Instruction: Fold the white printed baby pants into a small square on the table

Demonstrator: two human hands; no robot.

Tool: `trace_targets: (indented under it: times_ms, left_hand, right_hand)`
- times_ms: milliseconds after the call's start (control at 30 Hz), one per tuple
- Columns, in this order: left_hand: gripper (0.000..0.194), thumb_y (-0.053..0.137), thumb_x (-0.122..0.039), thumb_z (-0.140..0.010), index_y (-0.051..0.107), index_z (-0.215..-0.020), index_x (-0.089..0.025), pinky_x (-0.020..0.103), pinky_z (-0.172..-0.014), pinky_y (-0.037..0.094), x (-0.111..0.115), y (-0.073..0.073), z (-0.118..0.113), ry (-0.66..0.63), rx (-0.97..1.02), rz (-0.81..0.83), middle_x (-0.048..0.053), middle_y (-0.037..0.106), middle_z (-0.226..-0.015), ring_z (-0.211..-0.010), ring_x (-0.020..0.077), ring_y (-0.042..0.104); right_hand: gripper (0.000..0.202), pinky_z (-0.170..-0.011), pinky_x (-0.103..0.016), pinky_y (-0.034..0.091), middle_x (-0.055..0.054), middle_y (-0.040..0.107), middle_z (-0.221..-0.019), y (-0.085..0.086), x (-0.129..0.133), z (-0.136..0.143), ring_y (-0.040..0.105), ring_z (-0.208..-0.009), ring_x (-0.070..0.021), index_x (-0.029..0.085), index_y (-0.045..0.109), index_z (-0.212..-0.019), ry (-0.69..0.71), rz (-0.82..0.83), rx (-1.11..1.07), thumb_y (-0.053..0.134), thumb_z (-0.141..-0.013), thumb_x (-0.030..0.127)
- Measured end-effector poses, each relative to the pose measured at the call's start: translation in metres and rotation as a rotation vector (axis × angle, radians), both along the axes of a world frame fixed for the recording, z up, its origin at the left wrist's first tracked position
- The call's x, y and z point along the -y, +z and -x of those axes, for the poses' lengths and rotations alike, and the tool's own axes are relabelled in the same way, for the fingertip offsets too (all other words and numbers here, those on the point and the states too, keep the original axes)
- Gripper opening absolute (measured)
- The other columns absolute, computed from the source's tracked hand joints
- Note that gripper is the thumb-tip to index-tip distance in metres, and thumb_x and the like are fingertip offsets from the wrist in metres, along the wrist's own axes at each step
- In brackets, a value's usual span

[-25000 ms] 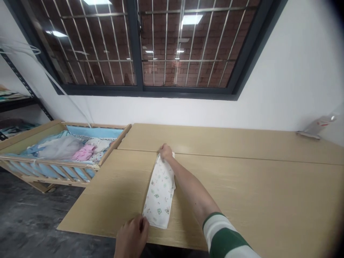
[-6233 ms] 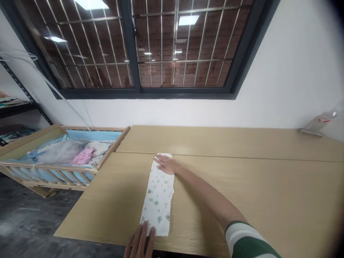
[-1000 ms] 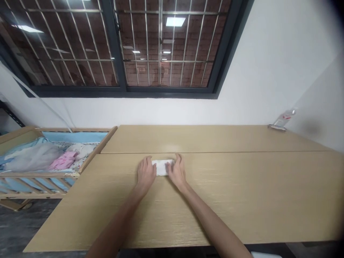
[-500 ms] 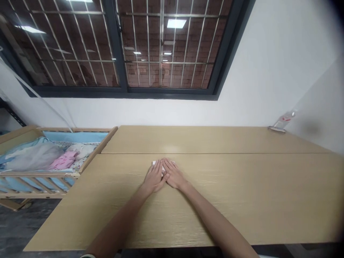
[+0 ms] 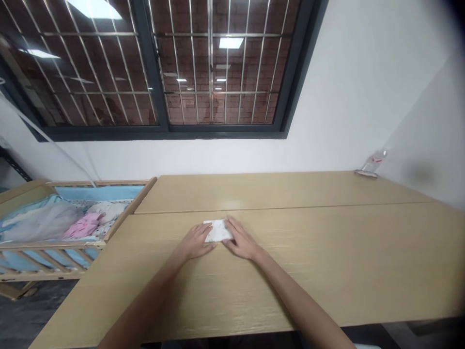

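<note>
The small white folded cloth with a faint print (image 5: 219, 230) lay flat as a compact rectangle on the wide, pale wood-grain counter (image 5: 327, 261), just on the near side of the long seam. The left hand (image 5: 198, 241) was open at its left edge, its fingertips on the cloth and its thumb stretched out just below. The right hand (image 5: 240, 240) was open too, fingers over the right edge and thumb by the near right corner. Neither hand was closed around it. Left of the counter stood a light wooden crib with blue lining (image 5: 136, 198), holding a crumpled pink cloth (image 5: 85, 225). A clear plastic item with red marking (image 5: 375, 160) sat in the far right part.
</note>
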State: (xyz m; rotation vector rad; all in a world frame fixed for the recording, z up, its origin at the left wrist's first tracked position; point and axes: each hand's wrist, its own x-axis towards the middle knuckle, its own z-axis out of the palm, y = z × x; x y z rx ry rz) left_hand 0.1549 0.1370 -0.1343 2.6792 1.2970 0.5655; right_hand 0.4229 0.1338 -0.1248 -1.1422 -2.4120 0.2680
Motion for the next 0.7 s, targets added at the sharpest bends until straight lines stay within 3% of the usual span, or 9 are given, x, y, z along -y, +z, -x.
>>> trace_targets:
  times_ms: [167,267,367,433,533,700]
  left_hand:
    - [0.066,0.074,-0.038,-0.078,0.055,-0.138,-0.021,0.042,-0.115,0.039,-0.013,0.016,-0.003,0.004,0.028,0.031,0.011,0.060,-0.142,-0.131,0.0292,0.054]
    - [0.047,0.066,-0.021,-0.080,0.062,-0.126,-0.020,0.040,-0.109,0.043,-0.017,0.022,-0.007,0.059,0.071,0.052,0.011,0.068,-0.128,-0.121,0.0270,0.061]
    - [0.031,0.055,-0.016,-0.086,0.066,-0.115,-0.020,0.041,-0.106,0.045,-0.017,0.031,-0.011,0.132,0.145,0.059,0.010,0.071,-0.118,-0.116,0.0259,0.062]
    - [0.025,0.052,-0.019,-0.089,0.067,-0.109,-0.021,0.042,-0.106,0.044,-0.013,0.040,-0.012,0.183,0.207,0.058,0.010,0.070,-0.117,-0.117,0.0259,0.061]
    - [0.021,0.051,-0.027,-0.094,0.065,-0.108,-0.021,0.040,-0.103,0.046,-0.003,0.052,-0.011,0.268,0.320,0.075,0.010,0.068,-0.117,-0.115,0.0247,0.061]
    - [0.026,0.052,-0.035,-0.095,0.055,-0.114,-0.019,0.029,-0.076,0.054,0.021,0.049,-0.007,0.397,0.450,0.210,0.005,0.073,-0.096,-0.086,0.0187,0.070]
  right_hand:
    - [0.080,-0.119,-0.054,0.029,-0.020,0.042,-0.158,0.001,-0.012,0.001,0.037,-0.147,-0.0334,0.016,0.034,-0.157,0.017,0.057,-0.006,0.065,-0.087,0.039]
    - [0.071,-0.115,-0.050,0.035,-0.018,0.052,-0.150,-0.004,-0.023,0.003,0.045,-0.141,-0.0307,0.015,0.043,-0.150,-0.025,0.037,-0.074,0.061,-0.082,0.021]
    - [0.058,-0.110,-0.045,0.040,-0.014,0.064,-0.136,-0.002,-0.032,0.006,0.056,-0.130,-0.0276,0.017,0.057,-0.135,-0.059,0.030,-0.158,0.054,-0.078,0.011]
    - [0.042,-0.102,-0.041,0.045,-0.010,0.071,-0.119,0.004,-0.037,0.007,0.064,-0.113,-0.0256,0.018,0.064,-0.119,-0.070,0.076,-0.226,0.053,-0.079,0.011]
    - [0.024,-0.086,-0.034,0.052,-0.006,0.072,-0.100,0.020,-0.043,0.011,0.067,-0.091,-0.0225,0.018,0.063,-0.105,-0.064,0.224,-0.412,0.055,-0.083,0.021]
    - [0.039,-0.074,-0.032,0.053,-0.002,0.069,-0.092,0.043,-0.052,0.023,0.066,-0.082,-0.0204,0.019,0.052,-0.115,-0.060,0.458,-0.745,0.060,-0.078,0.026]
